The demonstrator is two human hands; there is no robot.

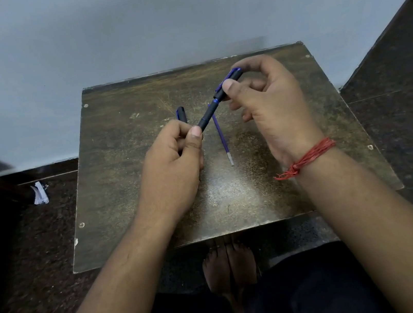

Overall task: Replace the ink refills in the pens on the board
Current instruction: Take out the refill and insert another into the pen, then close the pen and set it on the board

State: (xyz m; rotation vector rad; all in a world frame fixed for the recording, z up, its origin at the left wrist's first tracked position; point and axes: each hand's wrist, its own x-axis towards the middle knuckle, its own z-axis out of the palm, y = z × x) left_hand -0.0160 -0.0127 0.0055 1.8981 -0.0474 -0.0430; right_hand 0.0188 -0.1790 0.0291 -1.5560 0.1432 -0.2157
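Note:
A dark pen with a blue clip is held slanted above the worn brown board. My left hand pinches its lower tip end, and my right hand grips its upper clip end between thumb and fingers. Under the pen a purple ink refill lies loose on the board, its metal tip toward me. A second dark pen lies on the board just beyond my left hand, partly hidden by it.
The board sits on a dark speckled floor against a pale wall. A crumpled white paper scrap lies on the floor to the left. Bare feet and dark trousers show below the board's near edge.

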